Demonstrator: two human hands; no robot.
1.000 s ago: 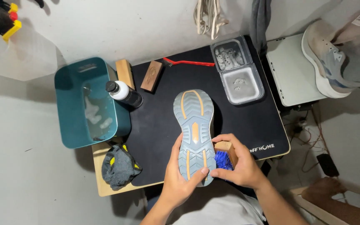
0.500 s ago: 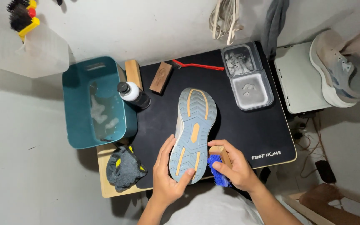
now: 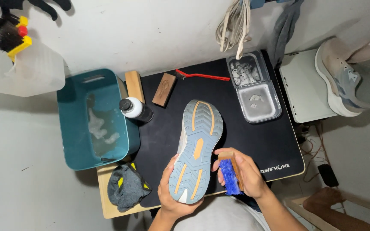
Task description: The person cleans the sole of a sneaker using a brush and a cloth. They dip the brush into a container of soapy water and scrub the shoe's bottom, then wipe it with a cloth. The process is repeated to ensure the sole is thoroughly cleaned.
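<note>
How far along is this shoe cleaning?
Set up: the tub holds soapy water, and spare brushes lie on the mat. In hand: the left hand holds the shoe sole-up, the right hand a blue brush beside it. Left: I see no suds on the sole, and a second shoe waits aside.

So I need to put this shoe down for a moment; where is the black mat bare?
The mat is bare right of the shoe, below the grey tray, and between the wooden block and that tray. It is crowded at the left: bottle, teal tub, grey cloth.
</note>
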